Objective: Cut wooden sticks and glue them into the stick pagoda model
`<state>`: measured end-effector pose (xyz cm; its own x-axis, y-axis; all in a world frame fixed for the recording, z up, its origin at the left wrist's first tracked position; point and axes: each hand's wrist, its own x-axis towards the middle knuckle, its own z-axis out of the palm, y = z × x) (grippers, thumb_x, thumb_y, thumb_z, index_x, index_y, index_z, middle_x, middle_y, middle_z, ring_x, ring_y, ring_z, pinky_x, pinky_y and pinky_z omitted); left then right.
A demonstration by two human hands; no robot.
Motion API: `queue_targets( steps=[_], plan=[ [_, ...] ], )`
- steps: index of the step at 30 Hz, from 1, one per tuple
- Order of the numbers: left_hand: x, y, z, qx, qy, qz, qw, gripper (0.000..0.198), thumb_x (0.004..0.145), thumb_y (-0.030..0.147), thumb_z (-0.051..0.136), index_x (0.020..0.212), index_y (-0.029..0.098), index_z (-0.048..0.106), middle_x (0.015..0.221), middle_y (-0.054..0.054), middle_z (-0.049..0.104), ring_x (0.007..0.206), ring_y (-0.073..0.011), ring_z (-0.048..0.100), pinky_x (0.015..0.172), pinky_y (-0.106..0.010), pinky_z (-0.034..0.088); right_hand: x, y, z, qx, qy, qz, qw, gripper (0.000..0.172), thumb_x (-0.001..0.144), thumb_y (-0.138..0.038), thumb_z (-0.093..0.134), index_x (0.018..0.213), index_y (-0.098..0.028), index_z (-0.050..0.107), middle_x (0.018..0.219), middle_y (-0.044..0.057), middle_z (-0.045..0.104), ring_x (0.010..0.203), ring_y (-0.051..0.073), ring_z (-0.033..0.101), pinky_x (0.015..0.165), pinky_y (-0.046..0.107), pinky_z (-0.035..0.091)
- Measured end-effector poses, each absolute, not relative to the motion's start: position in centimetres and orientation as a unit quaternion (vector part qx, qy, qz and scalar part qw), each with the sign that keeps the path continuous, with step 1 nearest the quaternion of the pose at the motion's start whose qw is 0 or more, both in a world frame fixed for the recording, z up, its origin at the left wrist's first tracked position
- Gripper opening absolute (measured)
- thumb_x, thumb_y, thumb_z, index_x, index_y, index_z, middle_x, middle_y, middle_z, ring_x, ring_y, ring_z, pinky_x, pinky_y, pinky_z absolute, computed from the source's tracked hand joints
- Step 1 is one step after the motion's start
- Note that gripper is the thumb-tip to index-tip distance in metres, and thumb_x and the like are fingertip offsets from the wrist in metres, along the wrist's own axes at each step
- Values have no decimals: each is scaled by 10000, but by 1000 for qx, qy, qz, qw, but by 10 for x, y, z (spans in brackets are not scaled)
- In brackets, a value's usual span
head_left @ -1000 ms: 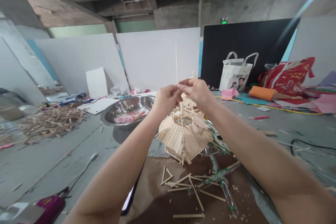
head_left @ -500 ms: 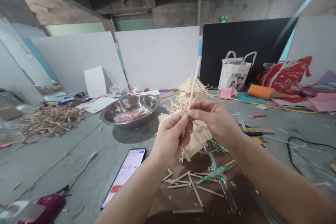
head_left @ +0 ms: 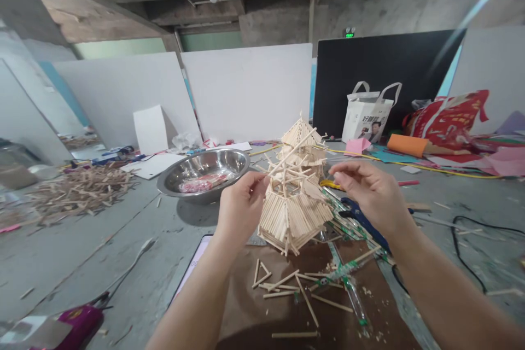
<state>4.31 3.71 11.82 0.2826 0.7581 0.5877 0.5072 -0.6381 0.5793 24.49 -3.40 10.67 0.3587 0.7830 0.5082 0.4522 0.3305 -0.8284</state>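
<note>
A thin pale wooden stick (head_left: 296, 149) slants up to the right from the fingertips of my left hand (head_left: 244, 202), which pinches its lower end. Directly behind it stands a small pagoda-like model (head_left: 293, 216) of the same sticks, with a ribbed, sloping lower roof and open framing above. Further back rises a pointed stick roof (head_left: 301, 134). To the model's right, my right hand (head_left: 373, 191) hovers with loosely curled fingers, nothing visible in them. Below that hand lie dark blue-handled pliers (head_left: 365, 224), partly covered by it.
Loose sticks (head_left: 295, 334) and green-printed clear wrappers (head_left: 340, 270) lie on a brown board (head_left: 254, 325). A steel basin (head_left: 168, 188) holds plastic packets. At left are a stick pile (head_left: 86, 191) and a purple tool (head_left: 82, 325). My left forearm partly covers a phone (head_left: 191, 268).
My hands have moved apart: the right let go of the stick and shifted right, the left went left. The stick, nearly upright before, now leans lower, and more of the model shows.
</note>
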Motion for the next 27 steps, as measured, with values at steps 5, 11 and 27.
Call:
queue_targets(
  steps=[5,11,27],
  plan=[
    [40,51,117,798,481,363,-5,181,752,304,430,761,230,595,563,-10,571,501,-127,463,486,-233,252,273,-38,83,-609,-554,139,550,266,697,-426,515,794,-192,599,735,48,627,664,176,573,630,317,452],
    [43,55,117,791,453,407,66,143,750,284,448,761,214,572,531,17,548,490,-103,466,497,-216,291,278,-42,76,-642,-552,127,517,269,708,-428,496,780,-192,604,724,42,634,672,170,569,631,294,439],
    [62,18,109,554,239,482,636,115,716,304,520,711,198,474,653,25,587,430,-54,489,408,-194,396,267,-55,79,-606,-729,191,254,236,753,-351,434,724,-203,615,668,13,620,604,135,531,546,234,374]
  ],
)
